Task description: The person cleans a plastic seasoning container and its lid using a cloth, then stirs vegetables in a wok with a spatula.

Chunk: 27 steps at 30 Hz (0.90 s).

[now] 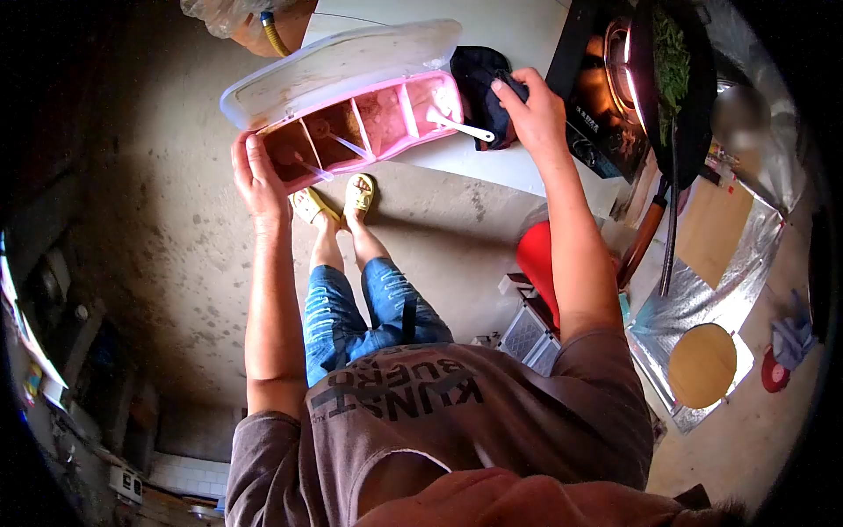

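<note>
My left hand (256,176) grips the left end of a pink seasoning box (392,151), thumb on its rim. Its clear lid (342,70) is raised along the far side. Inside, the compartments hold brown and pale seasonings. A white spoon (474,132) sticks out at the right end, and two clear spoons (353,147) lean out further left. My right hand (537,112) is closed on a dark cloth (481,101), bunched on the white tabletop (527,31) beside the box.
A stove (599,132) stands at the right, with a wok (698,114) of chopped greens (672,66) near it. Long handles (645,237) jut toward me. Foil (755,263) and a round board (702,366) lie further right. Below is a red stool (537,263).
</note>
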### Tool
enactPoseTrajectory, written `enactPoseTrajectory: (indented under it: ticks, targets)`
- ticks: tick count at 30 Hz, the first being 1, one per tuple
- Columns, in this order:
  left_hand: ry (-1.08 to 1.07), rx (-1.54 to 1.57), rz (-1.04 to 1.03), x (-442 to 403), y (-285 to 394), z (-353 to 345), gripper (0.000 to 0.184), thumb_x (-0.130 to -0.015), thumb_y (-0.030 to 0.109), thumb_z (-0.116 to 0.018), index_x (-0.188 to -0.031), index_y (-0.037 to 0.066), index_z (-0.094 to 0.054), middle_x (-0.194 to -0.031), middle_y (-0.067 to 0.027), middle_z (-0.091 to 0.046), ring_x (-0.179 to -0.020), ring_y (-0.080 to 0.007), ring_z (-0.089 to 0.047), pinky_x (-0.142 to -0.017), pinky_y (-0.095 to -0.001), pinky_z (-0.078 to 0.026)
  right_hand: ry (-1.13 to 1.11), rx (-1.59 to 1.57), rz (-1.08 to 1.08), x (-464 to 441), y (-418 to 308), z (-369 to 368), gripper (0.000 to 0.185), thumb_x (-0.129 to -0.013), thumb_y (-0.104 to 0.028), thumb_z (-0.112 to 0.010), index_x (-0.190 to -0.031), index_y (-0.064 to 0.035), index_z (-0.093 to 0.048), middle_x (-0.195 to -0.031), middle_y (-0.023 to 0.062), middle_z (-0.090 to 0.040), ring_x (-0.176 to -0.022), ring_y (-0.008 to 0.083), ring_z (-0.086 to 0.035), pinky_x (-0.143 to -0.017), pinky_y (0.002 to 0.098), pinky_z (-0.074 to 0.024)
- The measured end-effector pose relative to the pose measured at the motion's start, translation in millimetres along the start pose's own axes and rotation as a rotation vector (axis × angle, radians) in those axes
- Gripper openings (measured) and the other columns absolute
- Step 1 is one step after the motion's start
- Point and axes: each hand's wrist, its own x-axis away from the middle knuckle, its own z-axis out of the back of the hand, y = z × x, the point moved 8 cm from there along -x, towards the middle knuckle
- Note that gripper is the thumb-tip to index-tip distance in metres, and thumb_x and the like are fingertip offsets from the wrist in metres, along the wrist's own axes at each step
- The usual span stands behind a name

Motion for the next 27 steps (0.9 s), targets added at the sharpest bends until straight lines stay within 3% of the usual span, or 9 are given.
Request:
enactPoseTrajectory:
  ticks: [3, 5, 7, 9, 12, 17, 18, 21, 27]
  targets:
    - [0.003, 0.129, 0.034, 0, -1, 3, 0.037, -0.102, 0.027, -0.044, -0.125, -0.002, -0.05, -0.114, -0.0084, -0.057, -0.107, -0.0153, -0.054, -0.096, -0.0293, -0.043, 0.063, -0.052, 0.059, 3, 1, -13, 0.031, -0.086, -0.033, -0.066, -0.102, -0.0069, -0.06, -0.09, 0.017, -0.068, -0.084, 0.0369, -0.064, -0.075, 0.0422, -0.0498]
    - [0.007, 0.131, 0.001, -1, 4, 2, 0.038, -0.102, 0.028, -0.045, -0.125, -0.002, -0.05, -0.113, -0.0082, -0.058, -0.105, -0.0153, -0.055, -0.095, -0.0289, -0.044, 0.13, -0.106, 0.266, 5, -12, -16, 0.026, -0.083, -0.018, -0.067, -0.108, -0.0135, -0.063, -0.107, 0.013, -0.061, -0.098, 0.0349, -0.059, -0.082, 0.0404, -0.0485]
    - [0.003, 0.138, 0.037, 2, 9, -1, 0.038, -0.102, 0.028, -0.044, -0.125, -0.002, -0.05, -0.113, -0.008, -0.058, -0.104, -0.0152, -0.055, -0.094, -0.0287, -0.044, 0.238, 0.122, 0.475, 8, -26, -20, 0.026, -0.082, -0.015, -0.066, -0.108, -0.0171, -0.065, -0.113, 0.0108, -0.058, -0.101, 0.034, -0.058, -0.084, 0.0402, -0.0482]
    - [-0.002, 0.145, 0.075, 3, 7, -2, 0.038, -0.101, 0.028, -0.044, -0.124, -0.002, -0.05, -0.112, -0.0079, -0.059, -0.104, -0.0151, -0.055, -0.093, -0.0286, -0.044, 0.211, 0.182, 0.486, 8, -19, -29, 0.024, -0.081, -0.014, -0.066, -0.105, -0.0177, -0.067, -0.107, 0.0105, -0.06, -0.096, 0.0327, -0.06, -0.083, 0.0395, -0.0489]
    - [0.006, 0.113, 0.027, -1, 3, 2, 0.038, -0.101, 0.029, -0.045, -0.123, -0.001, -0.051, -0.111, -0.0073, -0.059, -0.103, -0.0152, -0.056, -0.092, -0.0286, -0.045, 0.138, -0.114, 0.296, -2, -14, -22, 0.024, -0.082, -0.014, -0.065, -0.106, -0.0159, -0.067, -0.094, 0.0099, -0.064, -0.087, 0.0298, -0.063, -0.079, 0.0359, -0.0504]
    - [-0.045, 0.127, 0.031, 7, 19, -8, 0.038, -0.101, 0.031, -0.047, -0.124, 0.001, -0.053, -0.095, 0.0, -0.059, -0.077, -0.0049, -0.05, -0.066, -0.0188, -0.042, 0.062, -0.621, 0.131, -5, -25, -26, 0.024, -0.084, -0.012, -0.065, -0.108, -0.0095, -0.065, -0.1, 0.0077, -0.069, -0.094, 0.0198, -0.066, -0.084, 0.0292, -0.0493]
    - [-0.009, 0.102, 0.04, 9, 22, -10, 0.038, -0.101, 0.032, -0.048, -0.123, 0.002, -0.055, -0.086, 0.0045, -0.056, -0.065, -0.0011, -0.041, -0.056, -0.0158, -0.035, 0.045, -0.631, 0.152, -7, -29, -31, 0.024, -0.083, -0.011, -0.066, -0.107, -0.0093, -0.065, -0.099, 0.0074, -0.069, -0.092, 0.0197, -0.066, -0.084, 0.0292, -0.0495]
    - [0.003, 0.132, 0.056, 10, 20, -14, 0.037, -0.1, 0.033, -0.048, -0.12, 0.003, -0.058, -0.078, 0.0072, -0.051, -0.061, 0.0, -0.037, -0.051, -0.0157, -0.031, -0.024, -0.584, 0.198, -10, -44, -38, 0.019, -0.081, -0.011, -0.068, -0.1, -0.0075, -0.069, -0.098, 0.0079, -0.069, -0.09, 0.0199, -0.066, -0.083, 0.0298, -0.05]
    - [0.021, 0.075, 0.018, 6, 13, -9, 0.035, -0.1, 0.033, -0.05, -0.114, 0.003, -0.06, -0.074, 0.008, -0.048, -0.059, -0.0006, -0.036, -0.05, -0.0169, -0.03, 0.001, -0.546, 0.382, -14, -51, -45, 0.019, -0.079, -0.01, -0.07, -0.098, -0.0081, -0.071, -0.092, 0.0086, -0.068, -0.087, 0.0206, -0.066, -0.08, 0.0294, -0.0503]
